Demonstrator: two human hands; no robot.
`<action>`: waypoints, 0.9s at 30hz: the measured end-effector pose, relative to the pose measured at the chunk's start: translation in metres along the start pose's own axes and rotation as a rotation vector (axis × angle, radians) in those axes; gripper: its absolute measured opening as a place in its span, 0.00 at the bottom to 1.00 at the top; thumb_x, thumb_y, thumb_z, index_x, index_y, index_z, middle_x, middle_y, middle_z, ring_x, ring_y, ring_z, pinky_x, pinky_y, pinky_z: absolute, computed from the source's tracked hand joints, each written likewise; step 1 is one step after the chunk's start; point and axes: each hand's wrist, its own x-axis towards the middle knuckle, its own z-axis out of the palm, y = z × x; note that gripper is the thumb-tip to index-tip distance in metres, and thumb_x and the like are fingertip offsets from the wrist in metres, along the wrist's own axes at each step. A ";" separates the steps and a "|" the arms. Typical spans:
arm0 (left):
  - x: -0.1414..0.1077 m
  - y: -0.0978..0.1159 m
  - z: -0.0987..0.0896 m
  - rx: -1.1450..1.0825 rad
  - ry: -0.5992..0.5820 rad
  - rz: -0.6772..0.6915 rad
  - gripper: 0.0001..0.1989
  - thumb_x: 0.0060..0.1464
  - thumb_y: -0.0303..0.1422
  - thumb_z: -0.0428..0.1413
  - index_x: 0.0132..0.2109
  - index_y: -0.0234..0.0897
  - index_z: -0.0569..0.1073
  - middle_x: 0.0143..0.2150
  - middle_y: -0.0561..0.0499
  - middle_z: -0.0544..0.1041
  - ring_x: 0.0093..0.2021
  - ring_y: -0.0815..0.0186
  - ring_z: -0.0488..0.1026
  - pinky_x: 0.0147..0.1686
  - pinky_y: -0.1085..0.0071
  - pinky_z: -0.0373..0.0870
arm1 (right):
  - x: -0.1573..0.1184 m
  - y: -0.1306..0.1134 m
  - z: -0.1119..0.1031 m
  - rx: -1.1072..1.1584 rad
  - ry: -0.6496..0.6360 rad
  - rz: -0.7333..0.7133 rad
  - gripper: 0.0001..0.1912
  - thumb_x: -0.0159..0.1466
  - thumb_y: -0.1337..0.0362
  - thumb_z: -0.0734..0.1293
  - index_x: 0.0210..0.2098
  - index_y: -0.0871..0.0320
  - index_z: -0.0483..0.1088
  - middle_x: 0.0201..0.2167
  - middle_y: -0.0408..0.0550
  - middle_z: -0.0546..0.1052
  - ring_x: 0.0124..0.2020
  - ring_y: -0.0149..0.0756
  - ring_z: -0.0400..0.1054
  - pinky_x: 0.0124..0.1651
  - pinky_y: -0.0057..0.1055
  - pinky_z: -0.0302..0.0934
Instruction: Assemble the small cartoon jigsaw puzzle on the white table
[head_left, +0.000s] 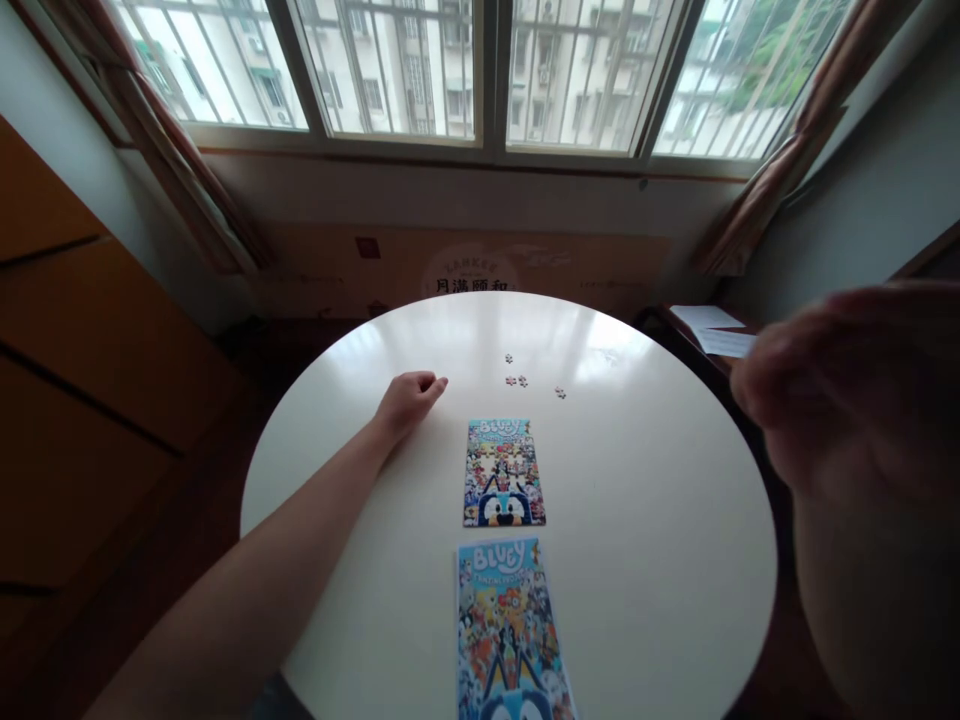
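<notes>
My left hand (409, 402) rests on the white round table, curled into a loose fist with the thumb on top and nothing showing in it. To its right lies a jigsaw puzzle (504, 505) with a blue cartoon dog, its frame joined and pale gaps in the middle. Beyond the puzzle are several loose puzzle pieces, among them a far piece (508, 358), a reddish piece (511, 381) and one farther right (560, 393). Raised close to the camera at the right, my right hand (840, 390) is smeared and dark, so its fingers cannot be made out.
A printed reference picture (502, 620) of the same design lies nearest me on the table (645, 560). White papers (712, 330) sit on a low surface beyond the table's right edge. Barred windows, curtains and a long printed box (600, 265) are behind the table.
</notes>
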 end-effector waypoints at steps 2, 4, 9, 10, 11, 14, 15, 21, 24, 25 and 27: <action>0.002 -0.002 0.000 0.005 0.021 -0.047 0.22 0.55 0.48 0.50 0.20 0.39 0.58 0.17 0.57 0.54 0.22 0.70 0.53 0.27 0.69 0.50 | 0.021 0.038 0.008 0.100 0.098 0.038 0.09 0.62 0.64 0.72 0.41 0.46 0.80 0.28 0.41 0.75 0.19 0.27 0.62 0.16 0.26 0.53; 0.005 -0.003 -0.001 0.010 0.026 -0.100 0.22 0.54 0.48 0.49 0.20 0.40 0.58 0.17 0.57 0.54 0.22 0.70 0.54 0.27 0.69 0.50 | 0.033 0.081 0.017 0.110 0.079 0.184 0.12 0.60 0.65 0.70 0.43 0.47 0.79 0.29 0.40 0.75 0.19 0.25 0.61 0.17 0.23 0.51; 0.006 -0.002 0.000 0.061 0.001 -0.155 0.21 0.54 0.48 0.49 0.20 0.40 0.60 0.17 0.57 0.57 0.22 0.68 0.56 0.27 0.68 0.50 | 0.030 0.177 0.043 -0.449 -0.531 0.531 0.13 0.62 0.65 0.68 0.44 0.57 0.81 0.38 0.48 0.81 0.32 0.32 0.72 0.33 0.28 0.66; 0.005 -0.001 0.000 0.074 -0.006 -0.146 0.21 0.54 0.48 0.49 0.20 0.40 0.60 0.17 0.57 0.57 0.22 0.68 0.56 0.27 0.68 0.51 | 0.027 0.190 0.050 -0.571 -0.699 0.547 0.14 0.62 0.67 0.67 0.46 0.57 0.81 0.40 0.48 0.81 0.34 0.33 0.74 0.37 0.28 0.68; 0.004 -0.001 0.000 0.081 -0.013 -0.136 0.21 0.54 0.48 0.50 0.20 0.40 0.60 0.17 0.57 0.57 0.22 0.68 0.56 0.28 0.68 0.51 | 0.023 0.201 0.058 -0.602 -0.764 0.560 0.14 0.61 0.69 0.67 0.45 0.58 0.81 0.39 0.49 0.82 0.35 0.34 0.74 0.39 0.29 0.68; 0.001 -0.001 -0.001 0.054 -0.017 -0.118 0.22 0.54 0.48 0.50 0.20 0.40 0.57 0.17 0.57 0.55 0.22 0.68 0.55 0.27 0.68 0.50 | 0.011 0.222 0.083 -0.647 -0.852 0.558 0.15 0.60 0.72 0.67 0.44 0.58 0.82 0.41 0.49 0.82 0.38 0.36 0.76 0.42 0.29 0.68; 0.001 -0.002 -0.001 0.036 -0.019 -0.115 0.22 0.54 0.48 0.50 0.20 0.40 0.56 0.18 0.57 0.55 0.22 0.69 0.54 0.27 0.68 0.50 | 0.008 0.226 0.090 -0.659 -0.869 0.551 0.15 0.61 0.71 0.67 0.44 0.57 0.82 0.42 0.49 0.82 0.39 0.37 0.76 0.42 0.29 0.68; 0.003 -0.002 -0.002 -0.029 -0.083 -0.109 0.22 0.54 0.48 0.52 0.21 0.40 0.57 0.18 0.57 0.55 0.22 0.69 0.54 0.27 0.68 0.50 | -0.001 0.231 0.121 -0.695 -0.987 0.478 0.13 0.61 0.62 0.72 0.45 0.55 0.82 0.44 0.52 0.81 0.44 0.43 0.75 0.47 0.33 0.67; 0.002 0.001 0.000 -0.051 -0.074 -0.105 0.21 0.54 0.46 0.52 0.20 0.40 0.58 0.18 0.57 0.54 0.22 0.69 0.53 0.27 0.67 0.49 | 0.001 0.233 0.123 -0.706 -1.014 0.461 0.16 0.59 0.65 0.73 0.47 0.56 0.81 0.48 0.54 0.79 0.49 0.47 0.72 0.53 0.39 0.65; 0.002 0.002 0.001 -0.054 -0.076 -0.096 0.21 0.54 0.45 0.53 0.21 0.39 0.59 0.18 0.57 0.55 0.23 0.69 0.54 0.28 0.67 0.50 | 0.002 0.235 0.123 -0.706 -1.029 0.460 0.15 0.58 0.65 0.73 0.45 0.56 0.82 0.48 0.54 0.78 0.50 0.48 0.71 0.55 0.40 0.64; 0.003 0.003 0.003 -0.060 -0.076 -0.088 0.20 0.54 0.44 0.54 0.20 0.39 0.59 0.18 0.57 0.54 0.23 0.69 0.54 0.28 0.67 0.50 | 0.005 0.240 0.122 -0.738 -1.049 0.441 0.12 0.58 0.63 0.74 0.42 0.55 0.83 0.46 0.54 0.78 0.48 0.48 0.71 0.53 0.41 0.64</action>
